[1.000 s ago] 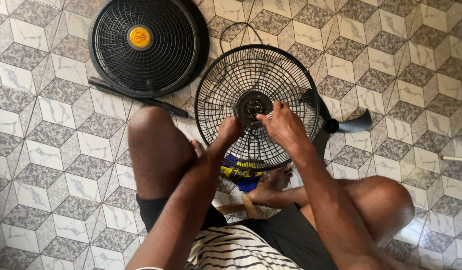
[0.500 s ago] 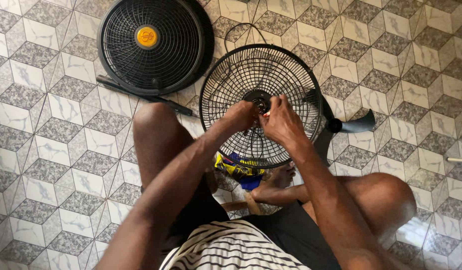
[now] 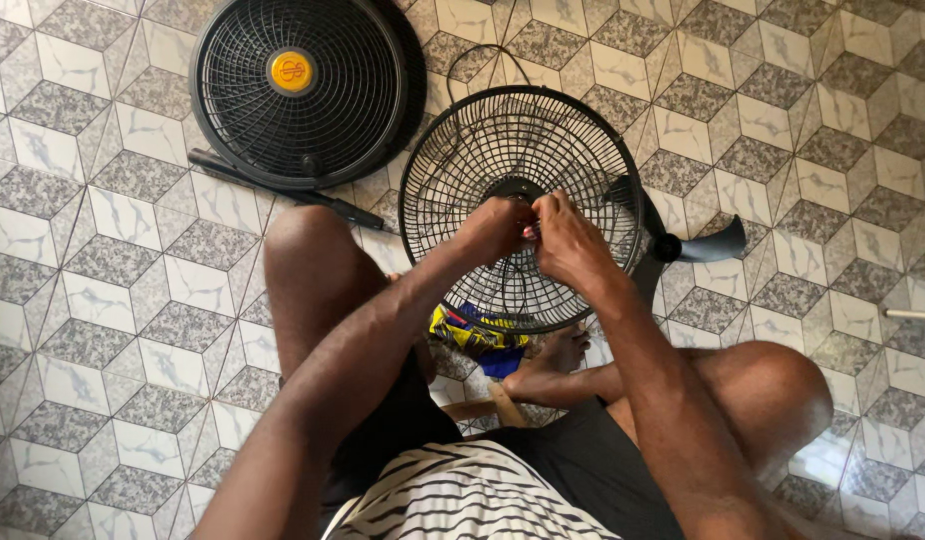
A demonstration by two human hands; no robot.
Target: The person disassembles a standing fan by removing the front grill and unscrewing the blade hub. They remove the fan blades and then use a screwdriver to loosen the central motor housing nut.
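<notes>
Centre of frame, on the tiled floor: rear fan guard on its motor, front guard already off and lying at upper left, one fan blade showing at right. Both hands meet at the hub: left hand and right hand, fingers pinched narrow on something small, seemingly the hub fastener; what remains cannot be told.

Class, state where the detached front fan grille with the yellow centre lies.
In the head view, the front grille lies flat on the tiled floor, upper left, beside the rear grille.
</notes>
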